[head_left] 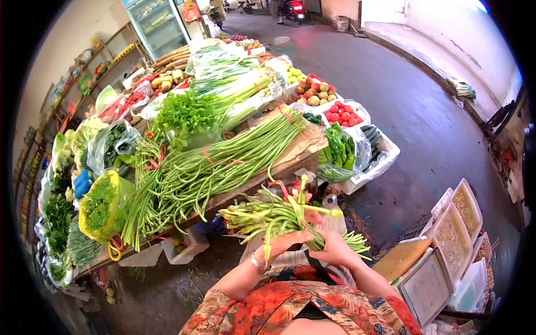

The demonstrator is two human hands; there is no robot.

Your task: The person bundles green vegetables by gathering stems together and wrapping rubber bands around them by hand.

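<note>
A bundle of green stalks [268,215] is held in front of my body, with its ends sticking out to the right and a red tie near its top. My left hand [290,240] closes round its lower side. My right hand [332,245] grips the same bundle a little further right. Just beyond the bundle, long green beans [223,159] with red ties lie along the edge of the vegetable stall.
Leafy greens [187,114] and a yellow bag [103,204] of greens fill the stall. Beyond its right end stand boxes of tomatoes [344,114] and green peppers [336,148]. White trays [458,231] and a scale [425,287] stand at the lower right.
</note>
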